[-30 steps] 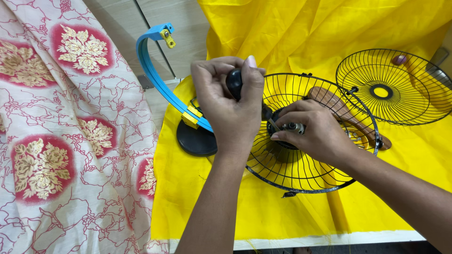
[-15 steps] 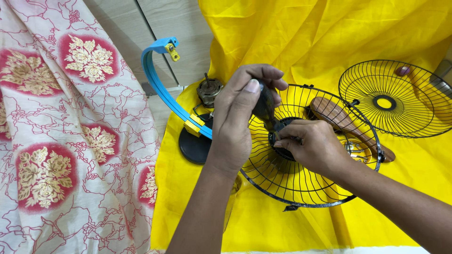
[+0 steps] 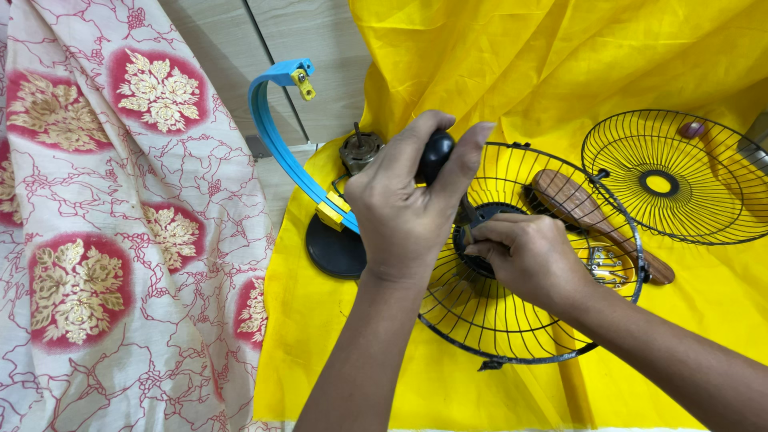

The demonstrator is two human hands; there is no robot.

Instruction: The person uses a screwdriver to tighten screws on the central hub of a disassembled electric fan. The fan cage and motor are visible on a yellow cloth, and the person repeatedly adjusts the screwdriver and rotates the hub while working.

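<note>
Left hand (image 3: 404, 212): grip wrapped from above around a black rounded handle (image 3: 436, 152), fingers curled over its top, thumb side toward the camera. Handle's shaft runs down toward the dark hub (image 3: 480, 240) of the near wire fan guard (image 3: 520, 320). Tool type below the handle hidden by the hands.

Right hand (image 3: 532, 260): grip pressed together at the hub, fingertips (image 3: 480, 234) pinching a small dark part just beside the shaft; exact part too hidden to tell. Palm down, resting on the guard's wires; forearm entering from lower right. Left forearm rising from bottom centre, wrist bent over the hub.

Near guard lying dish-like on yellow cloth (image 3: 496, 72), concave side up. Inside it: a brown wooden-handled tool (image 3: 592, 220) lying diagonally across the wires on the right half, and a small cluster of shiny metal screws (image 3: 608, 264) just beside that tool, resting on the mesh.

Second wire guard (image 3: 672, 180) flat on the cloth at right, apart from the first. Small reddish object (image 3: 692, 130) at its upper rim, too small to identify.

Left of the hands: blue curved bracket (image 3: 276, 144) rising from a black round base (image 3: 336, 250). Small motor (image 3: 360, 150) behind the left hand.

Yellow cloth covering the table. Floral pink-and-cream fabric (image 3: 104, 240) filling the left side. Pale wooden panels (image 3: 320, 48) behind.
</note>
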